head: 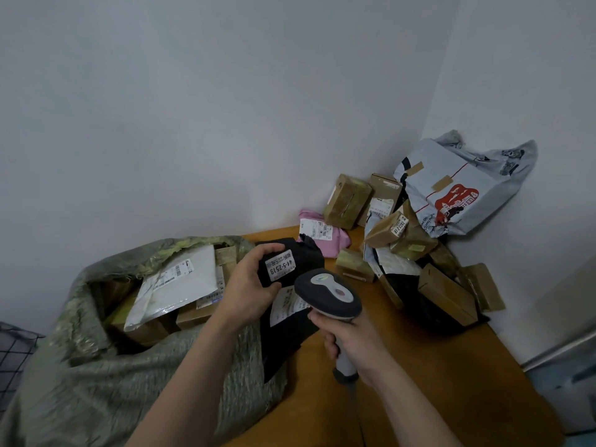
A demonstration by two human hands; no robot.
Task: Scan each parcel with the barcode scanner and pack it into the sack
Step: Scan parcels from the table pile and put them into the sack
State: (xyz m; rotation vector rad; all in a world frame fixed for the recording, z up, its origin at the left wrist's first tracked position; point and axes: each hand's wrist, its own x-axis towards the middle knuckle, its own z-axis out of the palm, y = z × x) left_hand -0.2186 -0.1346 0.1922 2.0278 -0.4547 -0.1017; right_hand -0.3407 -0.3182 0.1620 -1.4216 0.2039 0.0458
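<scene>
Left hand [250,285]: fingers curled round black parcel [290,304], held above sack [96,366] edge.
Right hand [358,343]: wrapped round scanner [329,295] handle, head just beside parcel label.
Sack: open, parcels inside.

The bare left forearm [180,382] slants up and to the right from the bottom of the view, and the left grip [250,285] hangs over the left edge of the table [451,366]. Its fingers curl over the upper end of a black parcel [306,256] and its thumb presses across the parcel's face. The bare right forearm [419,411] slants up and to the left, and the right grip [351,343], above the table's near left part, wraps all its fingers round the handle of the barcode scanner [329,293], just beside the left thumb.
</scene>
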